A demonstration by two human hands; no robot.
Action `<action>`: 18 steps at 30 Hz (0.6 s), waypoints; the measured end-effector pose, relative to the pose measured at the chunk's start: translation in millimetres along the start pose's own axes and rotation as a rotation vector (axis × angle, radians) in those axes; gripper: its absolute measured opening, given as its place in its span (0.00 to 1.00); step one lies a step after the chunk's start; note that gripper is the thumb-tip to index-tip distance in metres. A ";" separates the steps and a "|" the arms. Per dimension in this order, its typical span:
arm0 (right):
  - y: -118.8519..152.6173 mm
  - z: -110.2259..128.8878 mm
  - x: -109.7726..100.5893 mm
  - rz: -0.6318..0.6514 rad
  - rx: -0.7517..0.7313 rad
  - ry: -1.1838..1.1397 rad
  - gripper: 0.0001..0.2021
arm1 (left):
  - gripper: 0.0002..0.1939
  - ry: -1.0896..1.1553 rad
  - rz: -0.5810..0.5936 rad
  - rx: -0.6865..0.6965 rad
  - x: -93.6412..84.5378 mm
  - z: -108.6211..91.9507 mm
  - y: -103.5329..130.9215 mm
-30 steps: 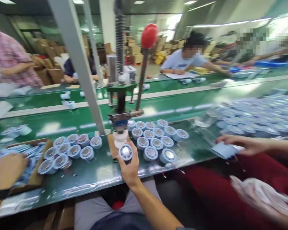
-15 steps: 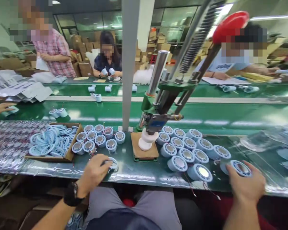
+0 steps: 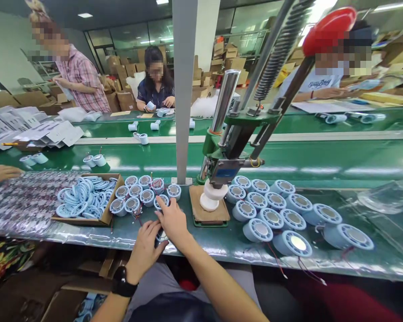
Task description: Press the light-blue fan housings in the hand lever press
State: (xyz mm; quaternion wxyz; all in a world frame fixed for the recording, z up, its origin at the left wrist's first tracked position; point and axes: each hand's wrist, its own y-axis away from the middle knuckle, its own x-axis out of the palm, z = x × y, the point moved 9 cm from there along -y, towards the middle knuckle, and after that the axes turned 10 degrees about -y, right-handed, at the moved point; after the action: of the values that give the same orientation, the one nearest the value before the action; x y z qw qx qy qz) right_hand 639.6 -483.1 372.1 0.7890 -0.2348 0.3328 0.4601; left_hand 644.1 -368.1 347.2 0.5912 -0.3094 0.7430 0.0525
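My left hand, with a black watch at the wrist, is closed on a light-blue round part near the table's front edge. Just right of it, my right hand reaches across, fingers bent above the same part and beside another blue round part; whether it grips anything is hidden. More blue round parts with metal centres stand in a group behind my hands. To the right is a hand press with a white pad over a brown board.
A cardboard tray of blue rings stands left, beside wrapped parts. Several blue round parts fill the right side. A grey post rises behind the table. People work across the green belt; another person's hand shows far left.
My right hand has left a blue part at the far right and come over beside my left hand. My left hand stays at the front part. The view has shifted slightly.
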 end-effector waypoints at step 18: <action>142.5 -87.8 -56.5 -0.461 -0.158 -0.428 0.16 | 0.27 -0.012 0.017 -0.097 11.6 2.7 -10.2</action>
State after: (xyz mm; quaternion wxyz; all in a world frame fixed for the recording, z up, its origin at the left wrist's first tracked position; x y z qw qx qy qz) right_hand 466.7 -508.3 346.2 0.9038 -0.2624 0.0609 0.3326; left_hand 650.4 -379.7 338.8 0.5794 -0.3310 0.7387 0.0951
